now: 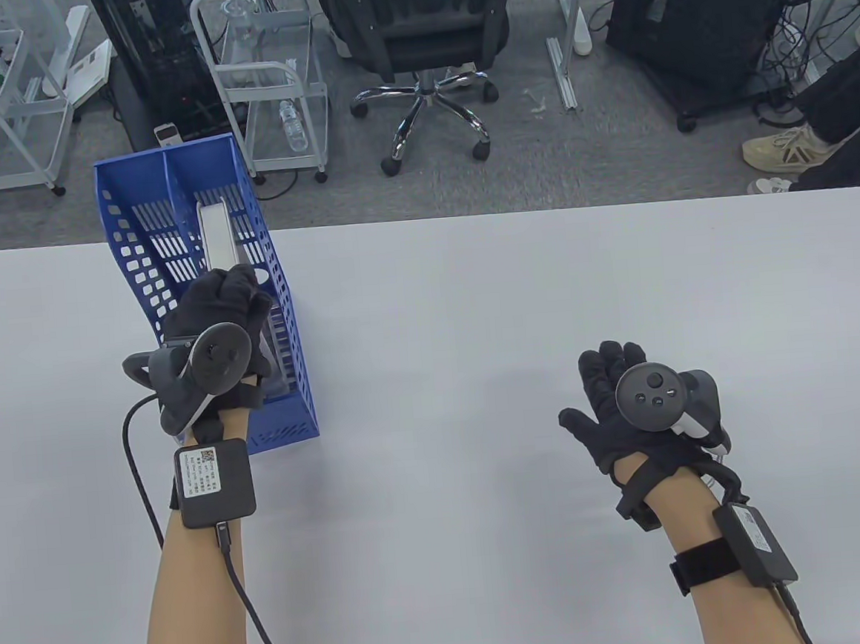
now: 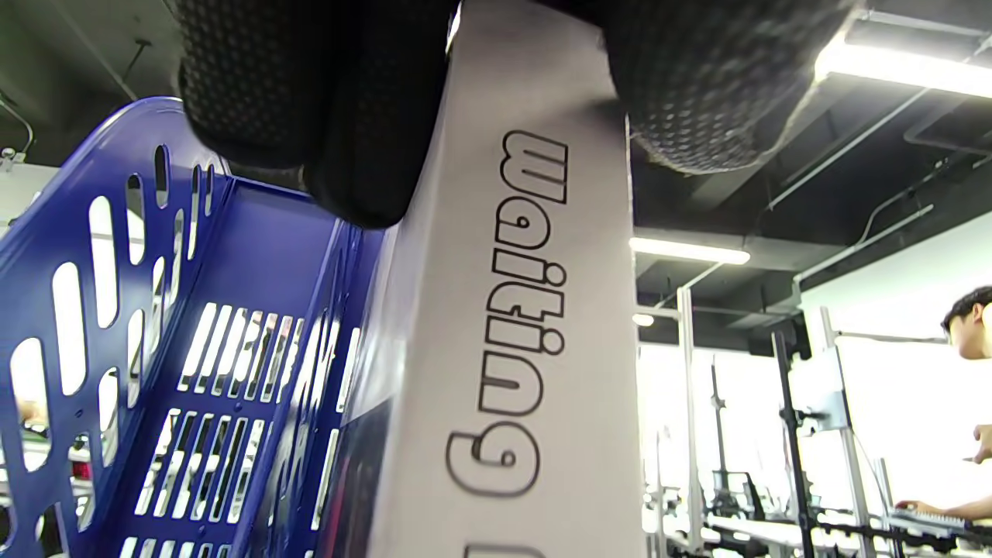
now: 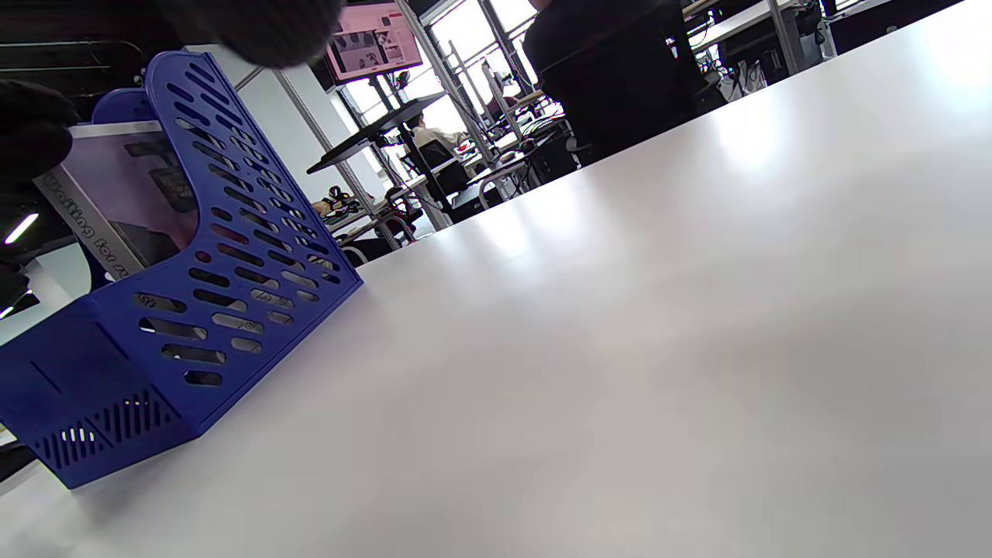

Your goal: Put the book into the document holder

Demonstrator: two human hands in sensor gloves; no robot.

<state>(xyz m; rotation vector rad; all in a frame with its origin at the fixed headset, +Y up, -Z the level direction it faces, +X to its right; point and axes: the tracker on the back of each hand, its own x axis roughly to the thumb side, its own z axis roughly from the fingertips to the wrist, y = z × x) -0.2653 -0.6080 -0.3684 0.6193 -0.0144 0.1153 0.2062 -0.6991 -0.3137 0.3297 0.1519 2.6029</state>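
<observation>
A blue slotted document holder (image 1: 133, 234) stands at the table's left side; it also shows in the left wrist view (image 2: 155, 349) and the right wrist view (image 3: 225, 256). A book with a white spine (image 1: 216, 235) stands in the holder's right compartment. Its spine (image 2: 527, 325) reads "Waiting". My left hand (image 1: 224, 301) grips the book at its near upper end, fingers (image 2: 349, 116) on one side and thumb on the other. The book (image 3: 132, 194) shows inside the holder from the right. My right hand (image 1: 614, 397) rests flat and open on the table, far right of the holder.
White table (image 1: 472, 296) stretches between holder and right hand. Beyond the far edge stand an office chair (image 1: 422, 33), a white trolley (image 1: 269, 74) and black cabinets. The holder's left compartment holds nothing visible.
</observation>
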